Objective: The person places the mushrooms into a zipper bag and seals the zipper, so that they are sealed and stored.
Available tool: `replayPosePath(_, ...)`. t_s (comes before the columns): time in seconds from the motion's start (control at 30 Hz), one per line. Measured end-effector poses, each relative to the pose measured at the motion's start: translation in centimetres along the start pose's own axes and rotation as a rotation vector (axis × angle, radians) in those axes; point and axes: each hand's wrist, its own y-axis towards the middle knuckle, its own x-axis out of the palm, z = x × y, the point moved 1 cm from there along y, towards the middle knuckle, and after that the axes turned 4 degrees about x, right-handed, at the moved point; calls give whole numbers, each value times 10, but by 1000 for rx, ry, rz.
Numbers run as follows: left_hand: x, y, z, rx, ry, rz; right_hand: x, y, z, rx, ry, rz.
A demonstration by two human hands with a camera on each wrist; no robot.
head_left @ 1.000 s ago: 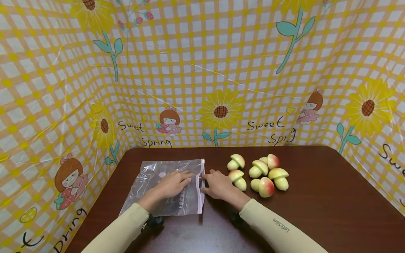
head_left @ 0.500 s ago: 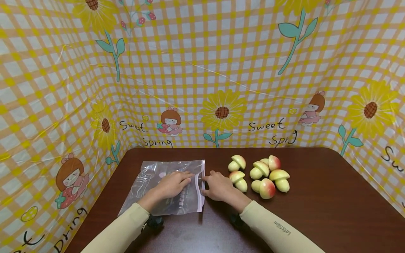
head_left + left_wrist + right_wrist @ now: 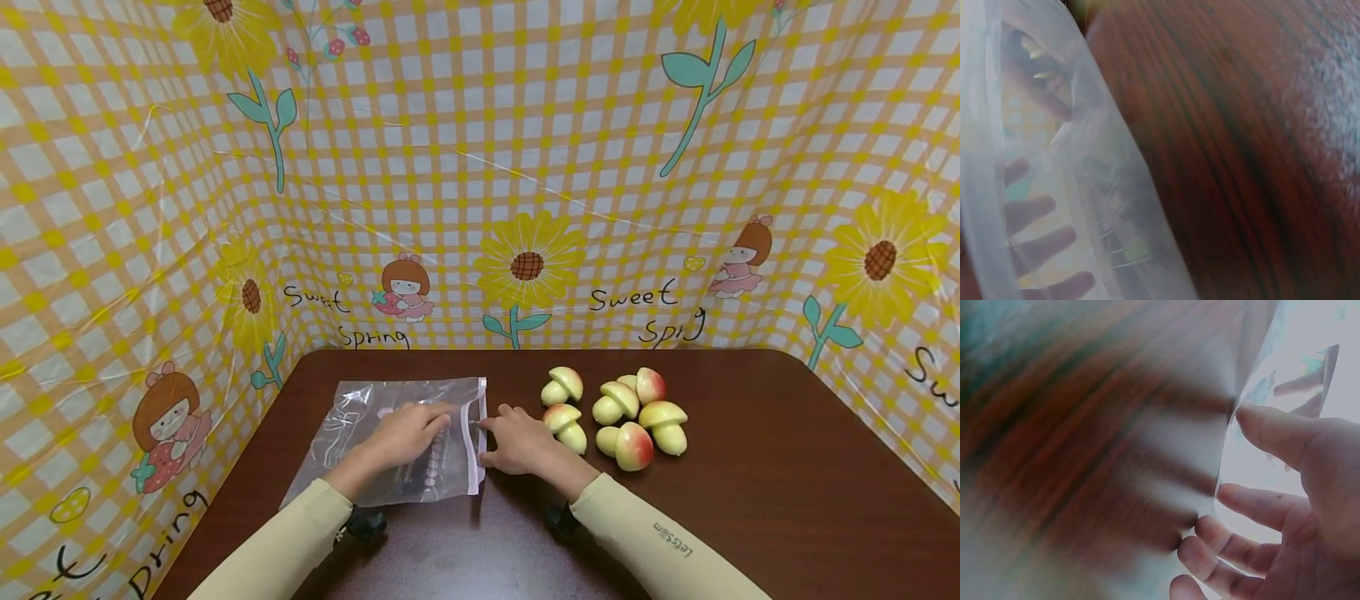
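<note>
A clear zip bag [image 3: 352,433] with a pale pink zip strip [image 3: 474,479] lies flat on the dark wooden table. My left hand [image 3: 405,433] rests on top of the bag with its fingers stretched toward the strip. Through cloudy film in the left wrist view, fingers [image 3: 1047,244] show, fairly straight and spread. At the strip's outer edge, my right hand [image 3: 517,442] touches the bag with thumb and index fingertip, which stand apart. The right wrist view shows that thumb [image 3: 1272,431] and the other fingers loosely bent, with no thing gripped.
Several yellow mushroom-shaped pieces with red blushes, such as one piece [image 3: 626,446], lie right of my right hand. The brown table [image 3: 780,467] extends around them. A checked cloth [image 3: 450,208] with sunflowers hangs behind and at both sides.
My left hand has shifted slightly up and left on the bag, and the bag's near edge has risen a little. My right hand stays at the strip.
</note>
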Motion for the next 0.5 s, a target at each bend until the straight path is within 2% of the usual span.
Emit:
replayPosePath(0.2,-4,0,1,-19,-5,35,1,0,-1,7,-11,-7)
replayPosePath(0.43,-9,2,1,-54,-15,27,0,-1,-1,7,-14,-18)
replayPosePath(0.5,-12,3,1,-55,-17,42,0,-1,-1,7,-14,-15)
